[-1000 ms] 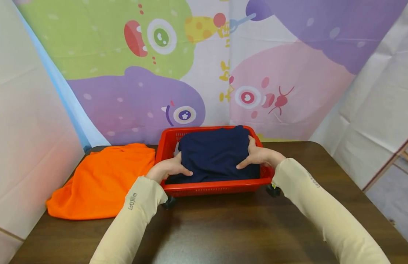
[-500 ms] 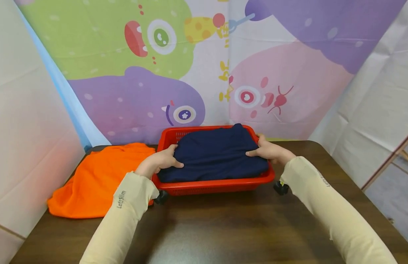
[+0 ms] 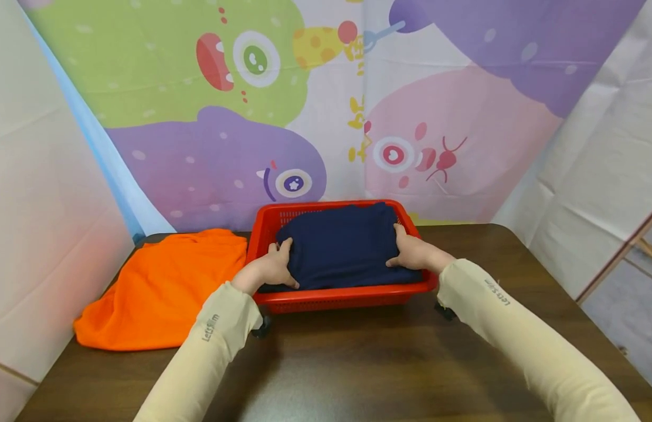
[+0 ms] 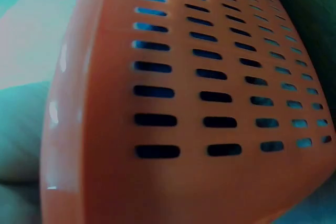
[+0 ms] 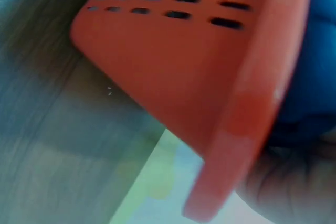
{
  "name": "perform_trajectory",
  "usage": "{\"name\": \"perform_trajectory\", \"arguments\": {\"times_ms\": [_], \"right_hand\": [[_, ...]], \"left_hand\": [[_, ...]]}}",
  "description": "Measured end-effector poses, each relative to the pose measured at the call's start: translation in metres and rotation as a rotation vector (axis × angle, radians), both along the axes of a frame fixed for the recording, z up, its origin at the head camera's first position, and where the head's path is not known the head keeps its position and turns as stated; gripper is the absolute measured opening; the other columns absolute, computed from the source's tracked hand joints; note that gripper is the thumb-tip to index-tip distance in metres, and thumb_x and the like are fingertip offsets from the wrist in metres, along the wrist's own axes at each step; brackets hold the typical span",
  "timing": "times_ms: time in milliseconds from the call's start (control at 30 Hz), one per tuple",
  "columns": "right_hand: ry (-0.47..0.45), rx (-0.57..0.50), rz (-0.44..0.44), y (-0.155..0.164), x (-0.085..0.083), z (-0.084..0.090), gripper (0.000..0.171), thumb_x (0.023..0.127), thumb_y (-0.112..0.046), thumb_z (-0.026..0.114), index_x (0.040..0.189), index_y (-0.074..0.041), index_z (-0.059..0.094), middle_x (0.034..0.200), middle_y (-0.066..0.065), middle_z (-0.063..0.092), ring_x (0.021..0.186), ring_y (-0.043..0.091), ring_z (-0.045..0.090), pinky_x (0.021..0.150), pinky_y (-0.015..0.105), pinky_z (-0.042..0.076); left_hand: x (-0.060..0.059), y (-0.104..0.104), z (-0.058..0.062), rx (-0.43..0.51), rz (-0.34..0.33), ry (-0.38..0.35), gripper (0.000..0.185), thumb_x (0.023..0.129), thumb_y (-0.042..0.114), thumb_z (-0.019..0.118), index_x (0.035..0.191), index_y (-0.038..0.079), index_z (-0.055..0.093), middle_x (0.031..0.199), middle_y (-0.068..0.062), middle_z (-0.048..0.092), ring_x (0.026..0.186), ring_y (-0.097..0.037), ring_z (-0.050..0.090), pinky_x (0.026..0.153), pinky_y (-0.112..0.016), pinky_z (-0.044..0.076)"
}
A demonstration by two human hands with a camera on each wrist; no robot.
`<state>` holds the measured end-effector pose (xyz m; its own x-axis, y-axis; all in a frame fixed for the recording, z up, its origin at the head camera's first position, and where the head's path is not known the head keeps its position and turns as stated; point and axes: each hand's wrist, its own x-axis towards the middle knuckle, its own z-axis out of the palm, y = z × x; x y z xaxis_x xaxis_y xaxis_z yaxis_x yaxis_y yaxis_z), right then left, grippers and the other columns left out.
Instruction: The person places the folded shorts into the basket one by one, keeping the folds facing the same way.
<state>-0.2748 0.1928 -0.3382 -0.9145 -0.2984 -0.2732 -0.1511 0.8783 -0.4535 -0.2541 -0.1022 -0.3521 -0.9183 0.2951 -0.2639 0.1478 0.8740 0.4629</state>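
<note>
A folded navy cloth [image 3: 342, 246] fills most of a red slotted plastic basket [image 3: 347, 294] in the head view. My left hand [image 3: 265, 269] presses at the cloth's left end with its fingers and thumb spread. At the opposite end, my right hand [image 3: 418, 251] reaches over the basket's rim, its thumb and fingers extended against the cloth. The left wrist view is filled by the basket's slotted wall [image 4: 110, 119]. In the right wrist view, part of the right hand [image 5: 291, 187] shows beyond the rim, below the navy cloth [image 5: 315, 77].
An orange cloth [image 3: 167, 287] lies on the dark wooden table [image 3: 357, 357], left of the basket. Behind the table hangs a cartoon-printed backdrop [image 3: 347, 176]. White sheeting [image 3: 51, 205] hangs at the left, and more is at the right.
Both hands first moved outward as the navy cloth spread toward the basket's ends. Since then they have moved back inward, and the cloth's ends are pushed in. The basket and orange cloth stay put.
</note>
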Motion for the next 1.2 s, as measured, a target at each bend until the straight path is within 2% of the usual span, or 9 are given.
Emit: {"name": "perform_trajectory", "arguments": {"times_ms": [100,167,233,333,400,600,833,1067,1200], "right_hand": [[0.113,0.047,0.026,-0.004,0.005,-0.002,0.091,0.084,-0.023,0.064,0.14,0.009,0.0,0.14,0.035,0.014,0.125,0.045,0.031,0.103,0.05,0.028],[0.212,0.078,0.065,-0.005,0.008,-0.003,0.091,0.082,-0.025,0.067,0.141,0.006,0.007,0.14,0.033,0.012,0.125,0.045,0.03,0.101,0.051,0.031],[0.307,0.121,0.14,-0.004,0.011,-0.003,0.088,0.079,-0.03,0.069,0.142,0.003,0.017,0.141,0.03,0.014,0.127,0.045,0.027,0.102,0.053,0.029],[0.354,0.207,0.266,0.0,0.012,-0.002,0.076,0.079,-0.038,0.067,0.139,-0.006,0.033,0.146,0.023,0.017,0.134,0.043,0.014,0.106,0.057,0.017],[0.328,0.261,0.331,0.002,0.012,-0.003,0.069,0.081,-0.044,0.063,0.137,-0.01,0.04,0.147,0.02,0.021,0.135,0.043,0.009,0.106,0.059,0.009],[0.234,0.417,0.37,0.004,0.009,-0.01,0.073,0.084,-0.054,0.052,0.141,-0.012,0.034,0.15,0.016,0.017,0.137,0.037,0.011,0.106,0.059,0.0],[0.17,0.56,0.378,-0.003,0.002,-0.017,0.083,0.082,-0.057,0.052,0.145,-0.012,0.022,0.152,0.013,0.01,0.137,0.032,0.017,0.107,0.057,-0.005],[0.166,0.623,0.38,-0.006,-0.003,-0.023,0.085,0.082,-0.061,0.049,0.146,-0.012,0.019,0.152,0.012,0.009,0.138,0.031,0.017,0.108,0.055,-0.006],[0.2,0.568,0.374,-0.006,0.0,-0.021,0.08,0.082,-0.056,0.054,0.142,-0.01,0.029,0.15,0.014,0.019,0.136,0.032,0.022,0.109,0.053,0.0]], "left_hand": [[0.003,0.002,0.0,-0.047,-0.056,0.1,0.105,0.072,0.022,0.076,0.145,0.002,0.004,0.147,-0.025,0.002,0.131,-0.044,0.02,0.105,-0.051,0.026],[0.004,0.003,0.001,-0.093,-0.133,0.183,0.103,0.07,0.023,0.077,0.145,0.004,0.009,0.15,-0.022,0.003,0.133,-0.044,0.016,0.106,-0.053,0.021],[0.005,0.004,0.003,-0.135,-0.234,0.227,0.093,0.071,0.022,0.076,0.144,0.006,0.021,0.15,-0.019,0.011,0.135,-0.042,0.012,0.107,-0.054,0.016],[0.005,0.004,0.006,-0.184,-0.357,0.191,0.069,0.076,0.017,0.071,0.137,0.008,0.04,0.147,-0.017,0.026,0.136,-0.04,0.013,0.107,-0.057,0.009],[0.005,0.004,0.007,-0.215,-0.385,0.128,0.056,0.08,0.014,0.067,0.132,0.008,0.048,0.145,-0.017,0.03,0.136,-0.04,0.015,0.107,-0.057,0.009],[0.002,0.005,0.002,-0.293,-0.313,-0.002,0.056,0.084,0.019,0.063,0.133,0.0,0.043,0.147,-0.023,0.021,0.136,-0.039,0.016,0.109,-0.048,0.017],[-0.005,0.005,-0.006,-0.268,-0.271,-0.098,0.065,0.085,0.019,0.062,0.138,-0.002,0.033,0.149,-0.023,0.01,0.137,-0.036,0.016,0.108,-0.045,0.022],[-0.006,0.004,-0.012,-0.26,-0.282,-0.096,0.061,0.088,0.017,0.058,0.139,-0.002,0.031,0.15,-0.022,0.01,0.137,-0.035,0.014,0.109,-0.045,0.02],[-0.003,0.004,-0.009,-0.263,-0.274,-0.033,0.056,0.084,0.016,0.062,0.133,-0.002,0.042,0.144,-0.02,0.03,0.132,-0.033,0.029,0.106,-0.043,0.027]]}}
